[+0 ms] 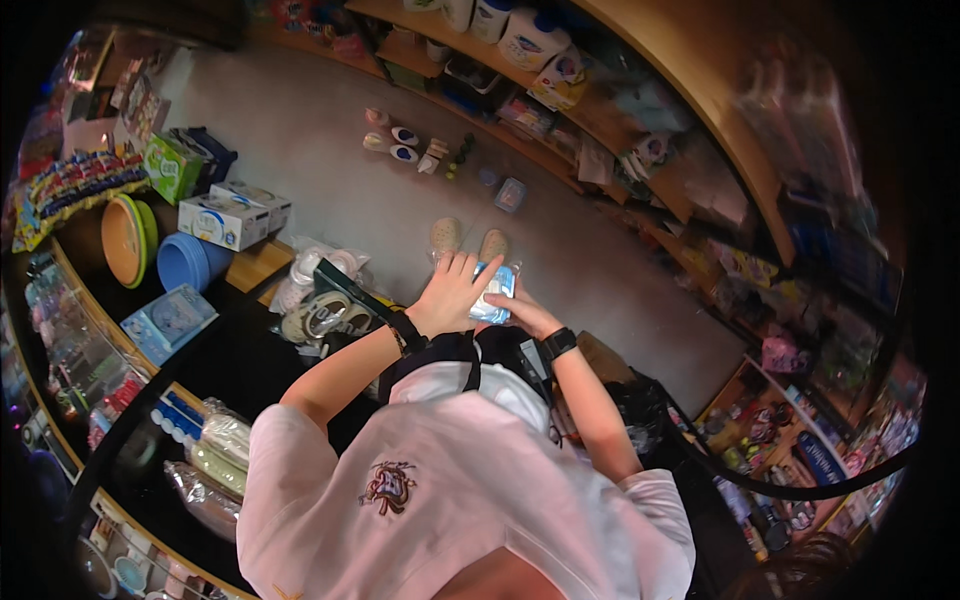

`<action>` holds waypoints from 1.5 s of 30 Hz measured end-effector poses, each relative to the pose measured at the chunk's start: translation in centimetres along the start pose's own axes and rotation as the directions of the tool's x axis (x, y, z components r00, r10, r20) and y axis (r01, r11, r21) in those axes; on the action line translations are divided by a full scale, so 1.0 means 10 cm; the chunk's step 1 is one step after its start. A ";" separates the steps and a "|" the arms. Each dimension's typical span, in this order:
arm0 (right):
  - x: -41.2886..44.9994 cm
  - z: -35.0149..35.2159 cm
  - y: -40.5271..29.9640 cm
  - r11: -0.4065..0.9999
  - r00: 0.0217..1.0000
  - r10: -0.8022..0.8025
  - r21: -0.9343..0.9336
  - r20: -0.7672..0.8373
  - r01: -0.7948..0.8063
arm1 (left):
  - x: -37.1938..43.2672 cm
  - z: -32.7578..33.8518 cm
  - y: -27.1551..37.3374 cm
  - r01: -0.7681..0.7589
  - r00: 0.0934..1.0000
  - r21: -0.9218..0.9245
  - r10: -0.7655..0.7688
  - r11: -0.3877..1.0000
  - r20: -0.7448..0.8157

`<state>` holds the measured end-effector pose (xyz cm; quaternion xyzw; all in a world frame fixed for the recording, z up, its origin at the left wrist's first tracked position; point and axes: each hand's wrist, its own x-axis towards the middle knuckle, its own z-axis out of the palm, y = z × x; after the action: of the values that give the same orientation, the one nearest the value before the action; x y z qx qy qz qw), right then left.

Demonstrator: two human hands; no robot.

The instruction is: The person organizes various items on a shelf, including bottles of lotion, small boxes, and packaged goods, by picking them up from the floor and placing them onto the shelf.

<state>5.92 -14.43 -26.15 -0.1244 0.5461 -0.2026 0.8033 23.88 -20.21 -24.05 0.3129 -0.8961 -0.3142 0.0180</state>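
Note:
A small blue-and-white package in clear plastic wrap [493, 294] is held in front of my lap. My right hand [531, 309] grips its right side, the thumb lying over the top face. On the other side, my left hand [448, 297] presses against the left edge with a finger across the upper corner; the underside of that grip is hidden. Beyond the package, beige clogs [445, 234] are on my feet. Further out on the floor sit a small clear-blue box [511, 195], white-and-blue items [404, 144] and dark green pieces [463, 154].
Bagged shoes [326, 315] lie close to my left arm. Stacked blue tubs [193, 261], an orange basin [120, 240] and white cartons [225, 220] stand further left. Wooden shelves [465, 52] with bottles run along the far side. A low goods bin [772, 442] is at right.

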 end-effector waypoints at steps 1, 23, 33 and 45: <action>0.10 -0.08 0.13 0.999 1.000 0.026 0.029 -0.005 -0.026 | 0.04 0.14 -0.05 0.016 1.000 -0.019 -0.016 1.000 -0.007; 3.64 -2.67 1.67 0.745 0.803 0.151 0.600 -0.577 0.291 | -0.18 2.93 -1.03 -0.089 0.993 -0.567 0.116 0.819 0.012; 4.92 -3.17 1.93 0.549 0.733 -0.017 0.606 -0.680 0.575 | -0.18 2.97 -1.14 -0.075 0.992 -0.791 -0.032 0.607 -0.119; 4.97 -3.04 2.23 0.382 0.726 0.314 0.781 -0.612 0.494 | -0.31 2.93 -1.13 -0.012 0.998 -0.807 -0.040 0.591 -0.044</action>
<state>-2.08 -16.94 -87.97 0.3920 0.5819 -0.5469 0.4568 25.87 -9.13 -53.59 0.2868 -0.6537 -0.6766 0.1806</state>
